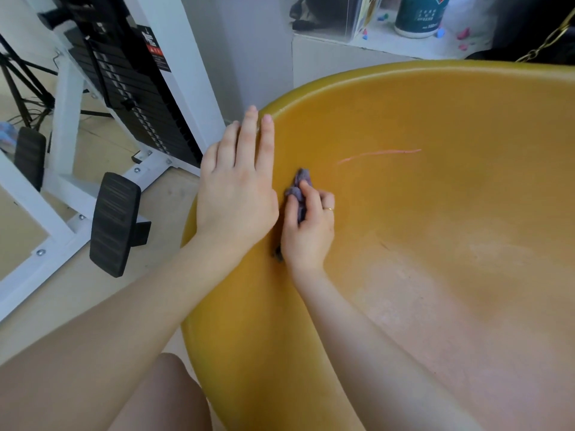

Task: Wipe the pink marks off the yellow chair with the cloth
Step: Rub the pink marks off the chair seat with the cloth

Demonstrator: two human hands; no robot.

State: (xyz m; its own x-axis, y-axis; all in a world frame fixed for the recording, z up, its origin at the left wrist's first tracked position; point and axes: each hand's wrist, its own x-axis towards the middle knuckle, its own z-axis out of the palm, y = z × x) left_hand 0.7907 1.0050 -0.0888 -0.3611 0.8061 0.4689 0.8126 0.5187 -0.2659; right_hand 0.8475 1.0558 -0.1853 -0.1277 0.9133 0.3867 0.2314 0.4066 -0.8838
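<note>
- Risk of missing the mark: pink mark (378,154) a thin line at centre frame, just up and right of the bunched purple cloth (299,194); a stroke kept low on the wall would leave it untouched.
- Risk of smearing rather than lifting, judging by the small wad of cloth (little clean face showing); pigment could spread along the curve.
- Risk of the yellow chair (435,126) swinging or tipping away under pressure if the bracing hand slackens; looks hung from a chain at upper right, though hard to tell.
- Left hand (238,185) flat on the rim, fingers straight, gripping nothing.
- Right hand (311,227) curled round the cloth, pressing it to the inner wall left of centre.
- Seat surface smooth, glossy, concave, with a pale scuffed patch toward lower right.
- White weight machine (130,98) with black plates and pads at upper left, on pale wood floor.
- White shelf (389,42) at top right, with a teal canister (420,14) and small coloured bits.
</note>
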